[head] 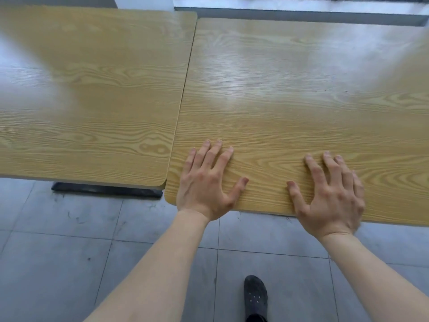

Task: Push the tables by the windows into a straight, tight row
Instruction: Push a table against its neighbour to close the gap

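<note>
Hands: left, right flat, fingers spread on right table | left table adjoining

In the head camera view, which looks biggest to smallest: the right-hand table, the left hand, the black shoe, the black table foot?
1. Right table, by far.
2. Left hand.
3. Black table foot and black shoe: too alike to rank, both partly hidden.

A: Tables? 
B: Left table and right table, side edges touching; the right one's near edge sits nearer the person.

A: On them? 
B: Left hand and right hand, flat, on the right table's near edge.
</note>
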Demonstrator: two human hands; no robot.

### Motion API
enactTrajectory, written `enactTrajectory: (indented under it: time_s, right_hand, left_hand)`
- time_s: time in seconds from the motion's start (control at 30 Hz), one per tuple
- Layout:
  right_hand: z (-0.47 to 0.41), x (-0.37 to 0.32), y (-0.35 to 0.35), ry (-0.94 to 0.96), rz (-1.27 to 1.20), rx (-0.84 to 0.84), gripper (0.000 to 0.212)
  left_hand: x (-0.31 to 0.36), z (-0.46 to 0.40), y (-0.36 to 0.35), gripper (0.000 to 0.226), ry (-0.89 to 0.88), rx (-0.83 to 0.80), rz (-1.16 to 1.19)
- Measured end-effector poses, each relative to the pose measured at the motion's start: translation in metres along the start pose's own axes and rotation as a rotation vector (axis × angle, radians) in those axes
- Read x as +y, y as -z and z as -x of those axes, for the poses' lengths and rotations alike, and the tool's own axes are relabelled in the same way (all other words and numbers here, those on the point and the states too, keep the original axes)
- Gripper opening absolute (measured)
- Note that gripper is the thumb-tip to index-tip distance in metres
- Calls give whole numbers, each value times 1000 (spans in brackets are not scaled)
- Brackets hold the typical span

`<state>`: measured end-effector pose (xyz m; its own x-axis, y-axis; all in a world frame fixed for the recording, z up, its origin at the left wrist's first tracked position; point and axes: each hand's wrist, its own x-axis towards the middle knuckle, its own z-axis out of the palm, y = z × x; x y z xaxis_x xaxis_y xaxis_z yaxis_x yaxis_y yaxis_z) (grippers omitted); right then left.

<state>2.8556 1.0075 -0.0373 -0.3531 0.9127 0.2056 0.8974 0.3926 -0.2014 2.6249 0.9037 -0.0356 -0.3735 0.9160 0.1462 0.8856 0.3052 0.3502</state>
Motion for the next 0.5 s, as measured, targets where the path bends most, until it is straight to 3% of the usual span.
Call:
enactTrajectory:
  time_s: [0.5]
  right_hand:
    - [-27, -2, -10, -22, 21, 11, 74]
  left_hand:
    - [-8, -35, -6, 73, -22, -10, 15]
